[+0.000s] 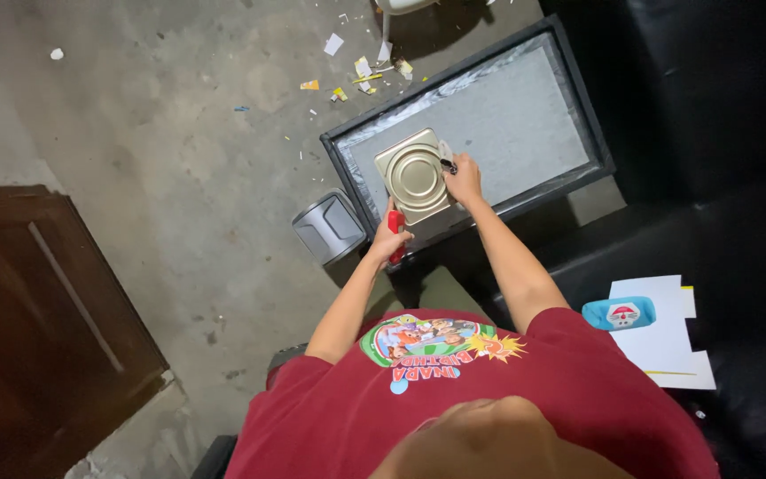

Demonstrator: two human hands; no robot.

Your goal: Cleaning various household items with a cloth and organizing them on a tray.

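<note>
One gold tin (413, 175) on worktop (525, 124); my left hand (389, 239) grips one red tool (396, 229), right hand (465, 180) pinches tin's 3 o'clock edge.

Low rectangular table (569, 173), black frame, grey glass top: one square gold-coloured metal tin (412, 175) lying near its front left corner. Bare concrete floor (179, 168): small grey bin (330, 227) beside the table's left corner; paper scraps (361, 71) beyond its far left edge.
</note>
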